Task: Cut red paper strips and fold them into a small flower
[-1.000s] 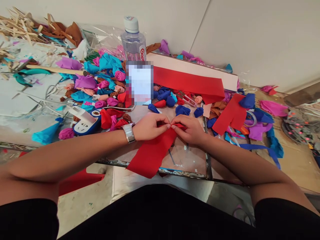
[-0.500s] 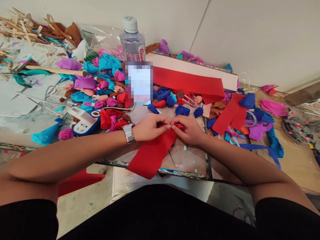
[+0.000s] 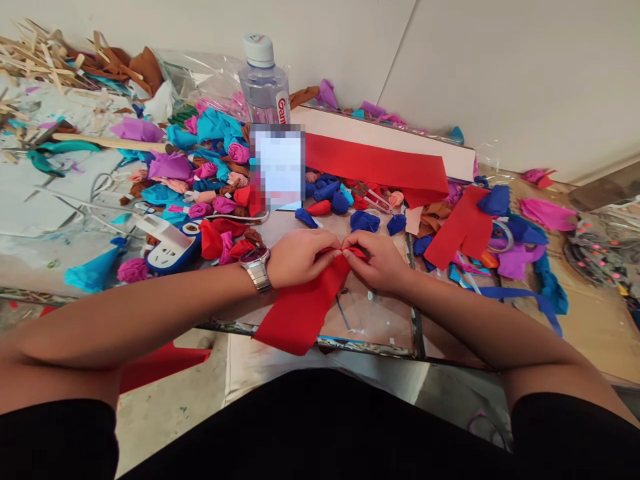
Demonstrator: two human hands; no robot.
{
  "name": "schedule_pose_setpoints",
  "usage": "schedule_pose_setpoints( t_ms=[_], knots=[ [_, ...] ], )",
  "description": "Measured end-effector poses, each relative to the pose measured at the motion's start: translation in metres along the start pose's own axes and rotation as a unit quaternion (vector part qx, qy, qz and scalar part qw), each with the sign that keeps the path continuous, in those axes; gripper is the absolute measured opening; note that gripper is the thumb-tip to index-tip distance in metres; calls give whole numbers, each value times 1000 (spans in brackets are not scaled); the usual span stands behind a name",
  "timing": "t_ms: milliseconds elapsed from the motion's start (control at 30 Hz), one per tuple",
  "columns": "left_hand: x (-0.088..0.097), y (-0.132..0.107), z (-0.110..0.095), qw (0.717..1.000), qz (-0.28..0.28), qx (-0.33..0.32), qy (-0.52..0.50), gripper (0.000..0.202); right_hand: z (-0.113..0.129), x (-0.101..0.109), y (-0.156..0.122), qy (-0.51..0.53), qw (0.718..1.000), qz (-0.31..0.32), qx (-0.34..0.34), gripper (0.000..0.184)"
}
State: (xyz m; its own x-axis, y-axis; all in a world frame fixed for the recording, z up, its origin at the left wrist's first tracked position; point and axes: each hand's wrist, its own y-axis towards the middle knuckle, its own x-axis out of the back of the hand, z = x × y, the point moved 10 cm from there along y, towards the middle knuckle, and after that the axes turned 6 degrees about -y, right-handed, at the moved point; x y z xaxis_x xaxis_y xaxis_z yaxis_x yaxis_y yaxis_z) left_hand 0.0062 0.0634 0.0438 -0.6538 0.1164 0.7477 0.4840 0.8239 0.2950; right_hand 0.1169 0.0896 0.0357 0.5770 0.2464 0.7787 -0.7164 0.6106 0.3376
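Observation:
A strip of red crepe paper [image 3: 295, 320] hangs down from between my hands, its lower end over the table's front edge. My left hand [image 3: 303, 257], with a metal watch [image 3: 259, 272] on the wrist, pinches the strip's top edge between thumb and forefinger. Right beside it, my right hand [image 3: 377, 260] pinches the same paper, a folded bit showing under its fingers. The two thumb tips meet. Blue crumpled paper buds [image 3: 365, 221] lie just beyond my hands, near small scissors [image 3: 376, 199].
A power strip [image 3: 173, 250] with a plugged-in charger stands on the left. Behind are a water bottle [image 3: 265, 87], a blurred phone screen [image 3: 280, 167] and a long red paper strip [image 3: 375, 163]. Paper flowers [image 3: 200, 170] heap at left; green-handled pliers [image 3: 65, 147] lie farther left.
My left wrist has turned, bringing the watch face into view. Both hands stay pinched on the red strip in nearly the same place.

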Motion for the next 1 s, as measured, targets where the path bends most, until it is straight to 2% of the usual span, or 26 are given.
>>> schedule_pose_setpoints(
  t_ms=[200,467,633,767,1000],
  knots=[
    [3,0,-3,1000,-8,-6,6,19,3,-1,0,-9,1000,3,6,6],
    [1,0,5,999,-6,33,6,23,5,4,0,-50,998,-26,30,8],
    [0,1,1,1000,-2,21,-2,23,13,4,-1,-92,994,-19,47,6],
    [1,0,-2,1000,-6,8,-7,20,15,1,-1,-73,996,-9,39,5],
    [0,0,1,1000,2,19,-13,22,3,1,0,-1,1000,-13,-14,4]
  ],
)
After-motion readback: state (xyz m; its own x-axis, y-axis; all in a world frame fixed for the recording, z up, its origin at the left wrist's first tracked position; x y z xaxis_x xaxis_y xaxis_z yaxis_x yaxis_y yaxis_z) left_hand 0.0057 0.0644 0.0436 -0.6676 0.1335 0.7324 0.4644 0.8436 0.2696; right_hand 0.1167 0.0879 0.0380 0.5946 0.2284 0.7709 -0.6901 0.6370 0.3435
